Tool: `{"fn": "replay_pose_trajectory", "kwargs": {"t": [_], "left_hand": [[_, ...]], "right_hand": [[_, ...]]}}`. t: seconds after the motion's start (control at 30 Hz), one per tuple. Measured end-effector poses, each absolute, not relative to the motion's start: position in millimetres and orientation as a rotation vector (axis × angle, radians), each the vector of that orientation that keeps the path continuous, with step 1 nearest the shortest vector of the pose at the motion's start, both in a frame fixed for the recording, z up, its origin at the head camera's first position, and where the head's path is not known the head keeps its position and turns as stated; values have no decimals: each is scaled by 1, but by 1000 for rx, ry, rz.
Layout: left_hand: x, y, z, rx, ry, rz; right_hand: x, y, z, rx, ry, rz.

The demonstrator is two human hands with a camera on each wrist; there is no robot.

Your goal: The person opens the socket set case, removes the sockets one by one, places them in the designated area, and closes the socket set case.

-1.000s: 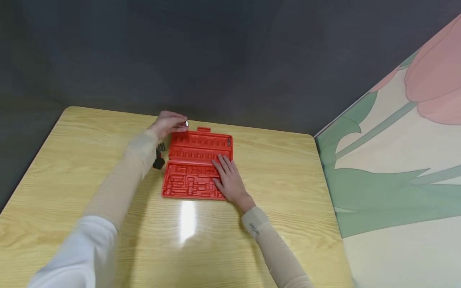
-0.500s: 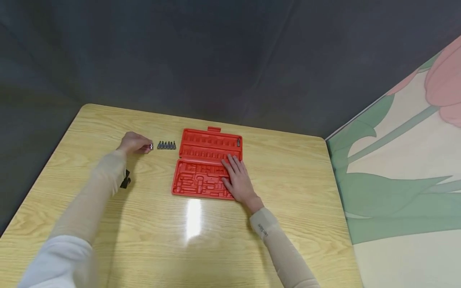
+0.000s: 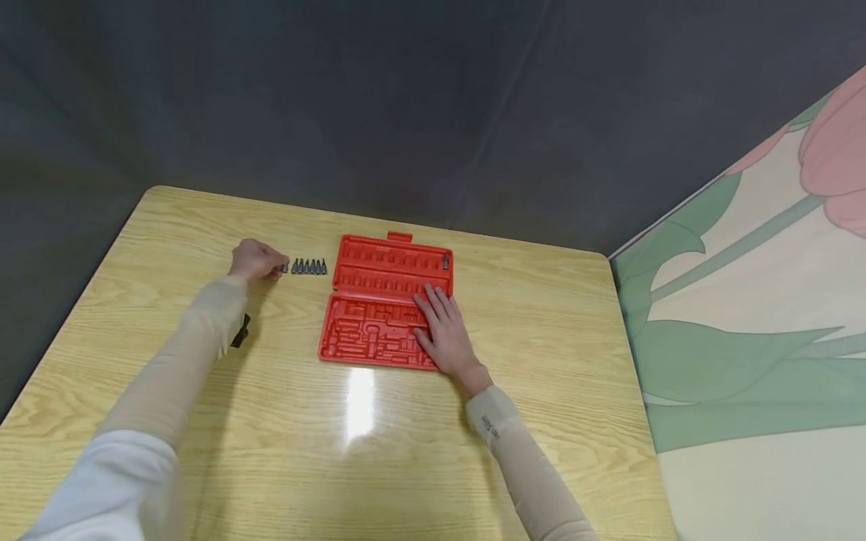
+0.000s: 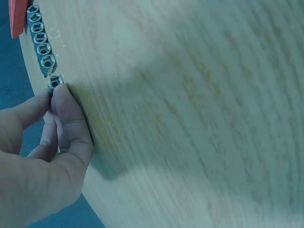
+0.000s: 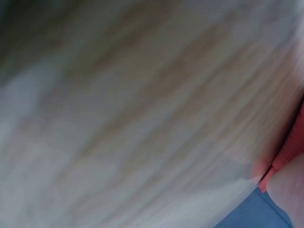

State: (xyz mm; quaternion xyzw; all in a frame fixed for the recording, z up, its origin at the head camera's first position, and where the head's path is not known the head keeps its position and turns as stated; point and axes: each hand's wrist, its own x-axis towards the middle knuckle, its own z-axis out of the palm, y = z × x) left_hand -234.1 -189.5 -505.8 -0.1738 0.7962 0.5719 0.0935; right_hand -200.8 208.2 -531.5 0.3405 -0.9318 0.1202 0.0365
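My left hand (image 3: 253,261) pinches a small socket (image 4: 55,81) between thumb and fingertips, low at the tabletop. Its ring-shaped top with a square hole faces up in the left wrist view. Right beside it stands a tight row of several similar sockets (image 4: 40,38), dark-bodied with bright ends. To the right of the row lies an unfolded red plastic case (image 3: 345,323) with moulded slots. My right hand (image 3: 448,342) rests on the case's right side with straight, spread fingers. One dark socket (image 3: 446,261) sits in the upper right slot of the case.
The wooden table (image 3: 419,451) ends at a dark curtain (image 3: 379,113) along the back. A flower-patterned wall or cloth (image 3: 744,361) borders the right side. A black object (image 3: 240,331) shows at my left wrist.
My left hand went from above the case's far left edge leftward, then came down to the end of the socket row with the socket. My right hand stays on the case.
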Motion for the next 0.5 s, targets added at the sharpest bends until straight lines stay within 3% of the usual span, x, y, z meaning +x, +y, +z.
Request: {"fn": "replay_pose_trajectory", "kwargs": {"t": [0.5], "left_hand": [[-238, -195, -498, -372, 2343, 1650]], "right_hand": [[-201, 209, -529, 1028, -2857, 382]]}}
